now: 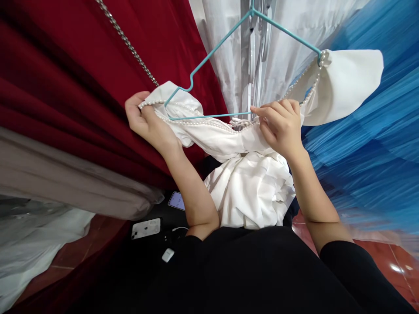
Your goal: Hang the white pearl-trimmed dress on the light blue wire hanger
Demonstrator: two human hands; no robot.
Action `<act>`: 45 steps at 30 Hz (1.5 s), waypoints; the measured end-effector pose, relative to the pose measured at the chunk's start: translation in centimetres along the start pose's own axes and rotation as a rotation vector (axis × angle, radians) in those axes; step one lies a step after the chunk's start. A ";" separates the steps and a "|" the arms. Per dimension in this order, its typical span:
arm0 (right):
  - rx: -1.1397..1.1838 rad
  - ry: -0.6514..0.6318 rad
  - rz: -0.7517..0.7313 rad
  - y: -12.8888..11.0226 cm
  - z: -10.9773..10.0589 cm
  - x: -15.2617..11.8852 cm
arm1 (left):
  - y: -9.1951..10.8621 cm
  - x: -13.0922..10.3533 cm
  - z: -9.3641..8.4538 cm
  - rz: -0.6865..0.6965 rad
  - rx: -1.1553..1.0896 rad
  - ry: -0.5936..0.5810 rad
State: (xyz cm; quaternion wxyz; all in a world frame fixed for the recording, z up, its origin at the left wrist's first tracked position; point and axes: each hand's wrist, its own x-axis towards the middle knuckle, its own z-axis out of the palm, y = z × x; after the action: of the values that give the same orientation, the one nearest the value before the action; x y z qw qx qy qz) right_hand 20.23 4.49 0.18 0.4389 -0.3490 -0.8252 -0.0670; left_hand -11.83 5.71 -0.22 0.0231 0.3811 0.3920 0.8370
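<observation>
A white garment [252,187] with pearl-beaded edges lies bunched over my lap, its upper part raised in front of me. My left hand [152,122] is closed on the beaded edge of its left shoulder. My right hand [281,124] pinches around the garment's neckline and the right part of the bottom bar of a light-blue hanger [218,47]. The hanger's right end sits inside the beaded strap at the right shoulder; its left end lies against the white fabric beside my left hand.
Red cloth [163,48] hangs at the left and blue tulle [376,144] at the right. White curtains [294,43] hang behind the hanger. A phone [145,228], a second phone with a lit screen [177,200] and a small white case [168,255] lie on a dark surface.
</observation>
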 end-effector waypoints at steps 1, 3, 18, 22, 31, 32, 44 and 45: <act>0.000 -0.005 -0.002 0.0 0.0 0.0 | -0.4 0.0 -0.3 -0.014 0.022 0.001; 0.001 -0.001 -0.008 0.0 0.1 0.0 | -1.0 -0.1 -0.9 -0.031 0.048 -0.045; 0.086 0.010 0.025 -0.8 0.6 0.0 | 1.4 -6.6 -0.9 0.151 0.194 0.063; 0.099 -0.001 0.056 -1.5 0.9 0.0 | 2.8 -7.5 0.6 0.213 0.080 0.342; 0.106 -0.009 0.055 -2.4 0.8 0.3 | 4.6 -9.9 3.0 -0.106 -0.170 -0.422; 0.109 -0.011 0.053 -2.5 0.8 0.3 | 5.1 -10.2 3.5 -0.127 -0.230 -0.453; -0.007 0.286 0.082 1.5 -2.7 2.6 | 6.2 -11.2 5.8 -0.236 -0.419 -0.410; -0.002 0.296 0.062 2.0 -2.9 2.9 | 6.2 -11.2 5.7 -0.243 -0.431 -0.414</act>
State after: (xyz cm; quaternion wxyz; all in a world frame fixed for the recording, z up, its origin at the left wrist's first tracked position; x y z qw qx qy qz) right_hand 22.41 6.28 3.79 0.5572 -0.3611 -0.7404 -0.1047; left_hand 1.49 1.33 -0.71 0.2825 0.4799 0.2353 0.7966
